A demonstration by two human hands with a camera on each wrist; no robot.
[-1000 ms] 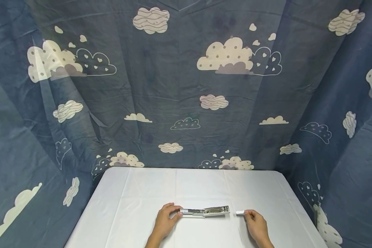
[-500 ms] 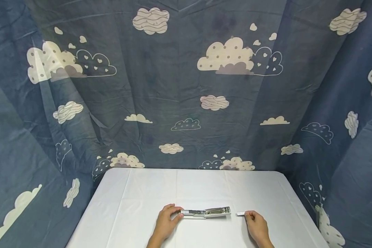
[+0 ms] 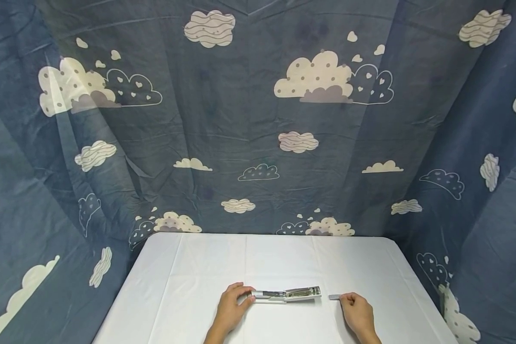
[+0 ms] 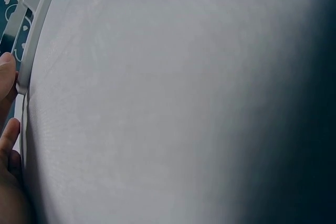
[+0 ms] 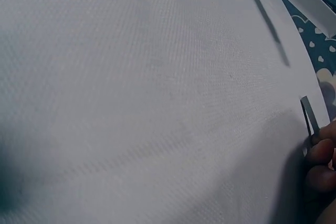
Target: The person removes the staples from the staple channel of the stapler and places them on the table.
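Note:
A white and grey stapler (image 3: 303, 294) lies on the white-covered table, opened out, with its metal inside showing toward the right end. My left hand (image 3: 231, 308) holds its left end between thumb and fingers; the left wrist view catches a thumb and fingertips at the stapler's pale base (image 4: 39, 30). To the right, my right hand (image 3: 358, 314) pinches a short grey strip of staples (image 3: 334, 297) by one end. The strip points left at the stapler's open end, with a small gap between. In the right wrist view the staple strip (image 5: 310, 114) shows its two thin legs, close over the cloth.
The white tablecloth (image 3: 215, 258) has fold creases and spreads behind and around the hands. Dark blue curtains (image 3: 223, 119) with a cloud print hang at the back and both sides of the table.
The strip of staples has turned in my right hand, so its face now looks grey instead of white. My left hand and the stapler stay nearly where they were.

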